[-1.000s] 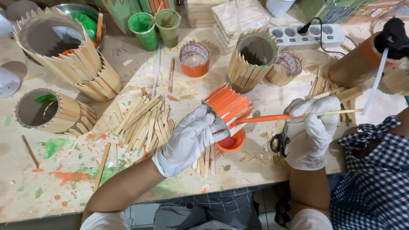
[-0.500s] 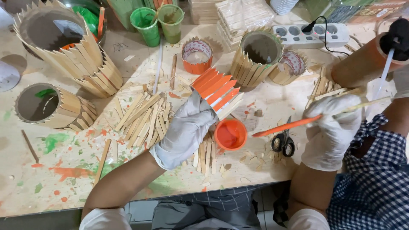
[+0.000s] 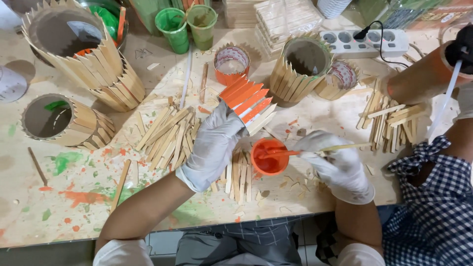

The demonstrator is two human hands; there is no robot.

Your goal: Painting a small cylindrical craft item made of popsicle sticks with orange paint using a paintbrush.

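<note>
**Brush dipped, sticks held clear**

Left hand (image 3: 214, 145), gloved, fingers clenched on a fan of orange-painted sticks (image 3: 246, 101), lifted off the table (image 3: 88, 197), probably to keep wet paint off it. Right hand (image 3: 335, 162) pinches a brush (image 3: 315, 149), tip in the orange paint cup (image 3: 268, 156) just beside the loose sticks (image 3: 167, 135).

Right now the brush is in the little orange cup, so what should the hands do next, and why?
Probably lift the brush from the orange paint cup to the fan of sticks in the left hand. The right hand has its tip dipped in paint, and some sticks show bare wood.
</note>
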